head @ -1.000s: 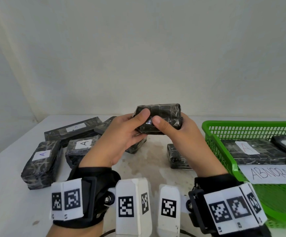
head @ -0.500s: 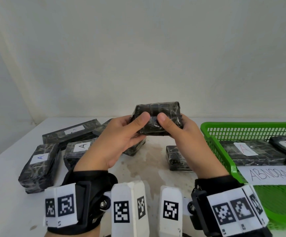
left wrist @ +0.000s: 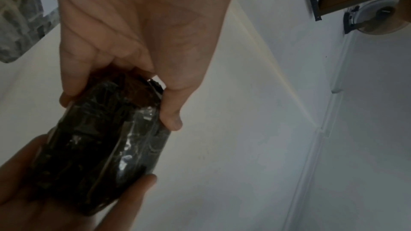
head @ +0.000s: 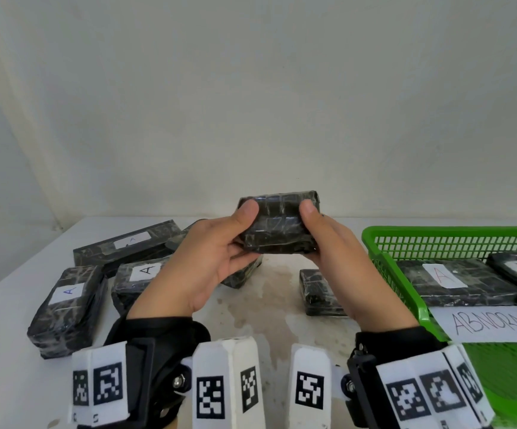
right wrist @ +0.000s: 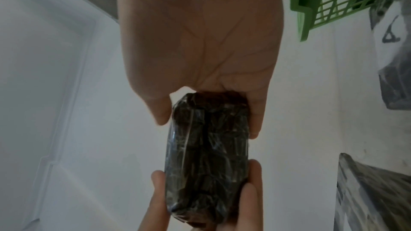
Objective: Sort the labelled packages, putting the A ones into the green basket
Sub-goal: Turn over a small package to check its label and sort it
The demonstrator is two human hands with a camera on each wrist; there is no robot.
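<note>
Both hands, L (head: 203, 261) & R (head: 346, 258), grip 1 black pkg (head: 278, 226) at frame center, thumbs on its near face, raised over the table (head: 9, 382). Green basket (head: 384, 243) at right holds 2 pkgs.

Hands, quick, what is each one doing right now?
Left hand: closed, gripping one end of the black package.
Right hand: closed, gripping the other end of the same package.

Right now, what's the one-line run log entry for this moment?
held package raised over table | left hand and right hand grip its ends | no label visible | green basket holds two packages
</note>
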